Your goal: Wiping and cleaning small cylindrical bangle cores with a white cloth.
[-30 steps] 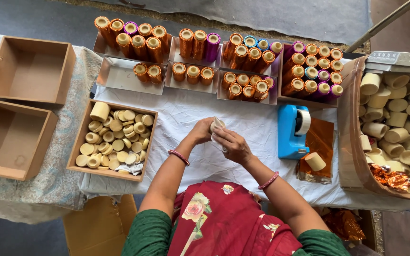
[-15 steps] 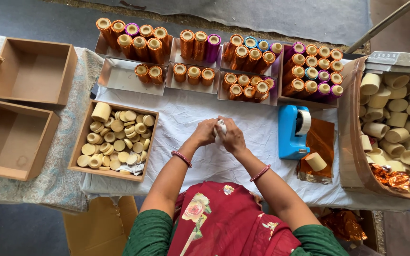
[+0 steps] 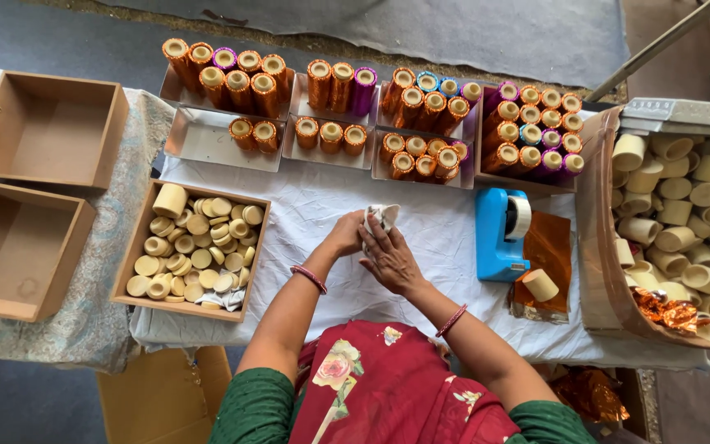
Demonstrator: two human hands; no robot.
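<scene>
Your left hand [image 3: 345,234] and right hand [image 3: 389,259] are together over the white cloth [image 3: 322,205], both closed on a small white paper-wrapped piece [image 3: 381,217] that pokes out above your fingers (what is inside the wrap, you cannot tell from here). Judging by the table, the work is well along but far from finished: the trays [image 3: 207,140] at the far edge hold many foil-wrapped tubes [image 3: 240,78], yet one tray is mostly bare. To your left a box [image 3: 145,238] is full of pale discs [image 3: 199,255], and two empty boxes [image 3: 43,131] sit beyond it. To your right, past the blue tape dispenser [image 3: 499,234] and orange foil sheets [image 3: 548,247], a bin [image 3: 597,247] is heaped with bare tubes [image 3: 675,214], so plenty remains unwrapped.
</scene>
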